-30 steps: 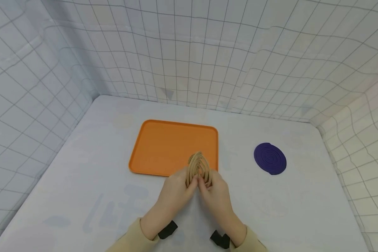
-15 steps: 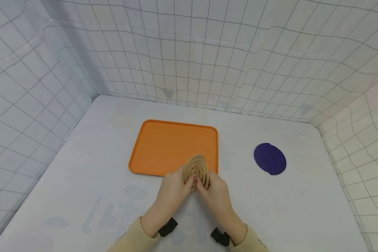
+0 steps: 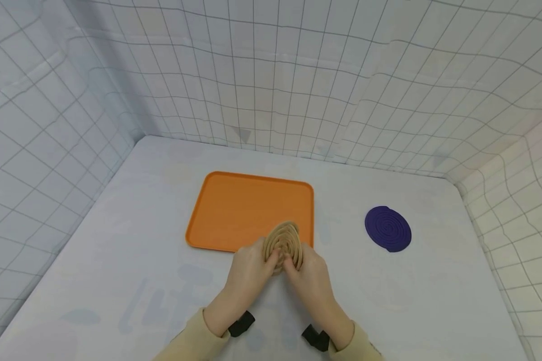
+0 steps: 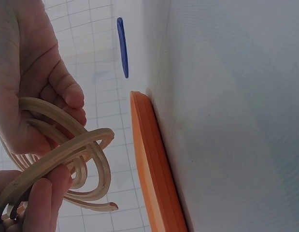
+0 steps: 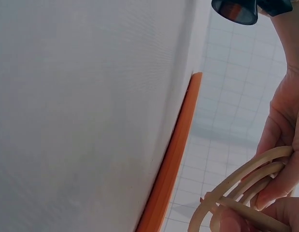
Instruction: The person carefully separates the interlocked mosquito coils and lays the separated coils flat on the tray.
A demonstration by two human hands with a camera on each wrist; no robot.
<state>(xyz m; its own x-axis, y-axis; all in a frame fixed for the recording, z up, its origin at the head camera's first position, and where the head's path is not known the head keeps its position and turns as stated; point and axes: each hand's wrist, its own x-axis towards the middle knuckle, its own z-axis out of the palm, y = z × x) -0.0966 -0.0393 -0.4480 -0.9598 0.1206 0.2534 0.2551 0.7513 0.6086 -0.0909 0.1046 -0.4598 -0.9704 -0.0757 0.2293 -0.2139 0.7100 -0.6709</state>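
Pinching the tan coil [image 3: 283, 239], my left grip [image 3: 247, 273] and right grip [image 3: 313, 275] are holding it over the bench [image 3: 424, 296], well short of its back edge; it is probably handling light and springy, its outer loops likely offering the best hold.

The place was a screened-off booth, lab-like rather than homely: gridded sheets [image 3: 262, 75] rose on three sides of a white table [image 3: 135, 225], and black devices [image 3: 241, 324] sat at the wrists [image 3: 220, 315]. The wider room could not be told.
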